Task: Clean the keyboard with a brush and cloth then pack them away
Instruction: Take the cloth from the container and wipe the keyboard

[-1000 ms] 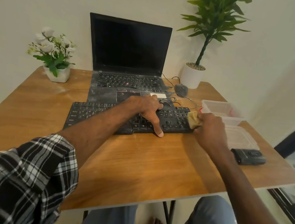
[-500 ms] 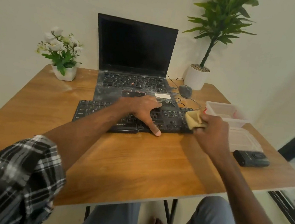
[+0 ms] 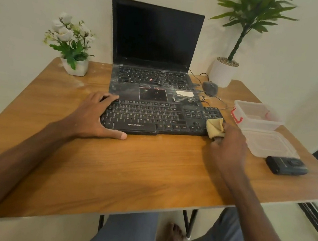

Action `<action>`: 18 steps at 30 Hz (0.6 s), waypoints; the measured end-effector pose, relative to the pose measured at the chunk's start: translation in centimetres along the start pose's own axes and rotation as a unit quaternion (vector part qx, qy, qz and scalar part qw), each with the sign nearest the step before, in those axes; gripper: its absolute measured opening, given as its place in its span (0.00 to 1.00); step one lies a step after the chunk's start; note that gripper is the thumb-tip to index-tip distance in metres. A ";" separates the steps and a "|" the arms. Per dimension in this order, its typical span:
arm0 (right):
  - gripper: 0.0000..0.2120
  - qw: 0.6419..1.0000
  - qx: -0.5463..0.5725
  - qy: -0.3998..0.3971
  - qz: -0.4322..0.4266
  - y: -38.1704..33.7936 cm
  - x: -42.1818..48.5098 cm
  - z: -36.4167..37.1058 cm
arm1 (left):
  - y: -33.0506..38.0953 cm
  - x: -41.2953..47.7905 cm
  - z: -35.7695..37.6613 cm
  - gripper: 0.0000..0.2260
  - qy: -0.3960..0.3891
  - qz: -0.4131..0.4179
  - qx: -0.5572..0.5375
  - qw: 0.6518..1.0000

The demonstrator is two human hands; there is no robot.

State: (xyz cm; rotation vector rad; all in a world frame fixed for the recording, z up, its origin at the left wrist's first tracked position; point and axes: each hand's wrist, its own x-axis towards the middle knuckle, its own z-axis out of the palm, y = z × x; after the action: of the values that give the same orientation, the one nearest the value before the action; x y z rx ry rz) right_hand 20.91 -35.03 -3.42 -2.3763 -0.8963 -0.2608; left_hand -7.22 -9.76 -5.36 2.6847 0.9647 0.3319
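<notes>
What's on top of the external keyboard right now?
The left hand rests on the left end of the keyboard; the right hand holds a yellow cloth on its right end. Keys beneath both are hidden.

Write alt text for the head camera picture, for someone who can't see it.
A person's right hand holds a yellow cloth against the right end of a black keyboard while the left hand rests on its left end. Behind, on the table, stands an open laptop; a clear plastic box and its lid lie to the right.
</notes>
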 end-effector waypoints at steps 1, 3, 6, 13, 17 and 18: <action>0.19 1.000 0.008 -0.003 0.000 -1.2 -0.9 0.3 | 0.0 0.1 0.3 0.66 0.007 0.002 -0.009 1.000; 0.20 0.999 0.030 -0.020 -0.025 -4.4 -3.1 1.3 | -0.1 0.1 0.5 0.66 0.015 0.004 -0.025 1.000; 0.23 0.989 0.081 -0.071 -0.100 -9.4 -6.3 2.8 | -0.2 0.1 0.4 0.65 0.014 0.002 -0.042 0.999; 0.17 0.995 0.068 -0.045 -0.054 -7.6 -3.0 0.5 | -0.3 -0.5 0.1 0.41 0.050 -0.015 -0.250 0.967; 0.12 0.998 0.023 -0.054 -0.030 -8.2 -3.3 1.0 | 0.8 -0.4 -0.2 0.40 0.063 -0.025 -0.300 0.952; 0.13 0.997 0.026 -0.057 -0.043 -9.2 -4.5 1.6 | 0.9 -0.4 -0.1 0.39 0.060 -0.025 -0.297 0.953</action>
State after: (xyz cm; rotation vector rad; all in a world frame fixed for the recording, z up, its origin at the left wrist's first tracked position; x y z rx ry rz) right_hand 11.48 -30.96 -2.22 -2.3274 -1.0479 -0.1356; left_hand -7.04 -10.65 -5.02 2.1075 0.8010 0.6625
